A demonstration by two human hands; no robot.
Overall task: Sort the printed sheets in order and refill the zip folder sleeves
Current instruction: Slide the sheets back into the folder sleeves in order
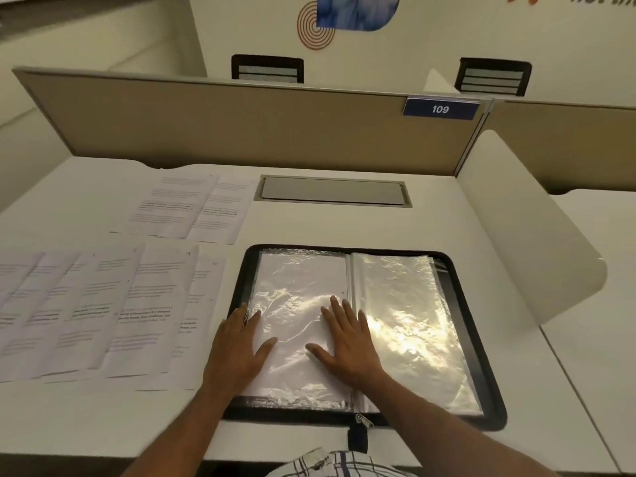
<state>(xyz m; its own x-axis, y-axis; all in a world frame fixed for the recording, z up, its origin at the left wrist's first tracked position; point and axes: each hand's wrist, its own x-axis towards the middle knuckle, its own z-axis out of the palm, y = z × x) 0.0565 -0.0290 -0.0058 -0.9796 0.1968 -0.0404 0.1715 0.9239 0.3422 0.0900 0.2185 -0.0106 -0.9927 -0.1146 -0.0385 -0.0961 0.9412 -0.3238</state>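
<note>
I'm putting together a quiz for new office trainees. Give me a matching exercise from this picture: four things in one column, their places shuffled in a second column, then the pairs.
Things
1. left hand
2. right hand
3. printed sheets
4. zip pull

Places
A. at the near edge of the zip folder, about midway along
B. flat on the left sleeve, beside the spine
C. spread on the desk, left of the folder
D. flat over the left sleeve's outer edge

Pairs: 1-D, 2-B, 3-C, 4-A

Single head-worn wide-angle view, close above desk (344, 225), looking forward-down over zip folder (459, 304) toward partition (258, 125).
</note>
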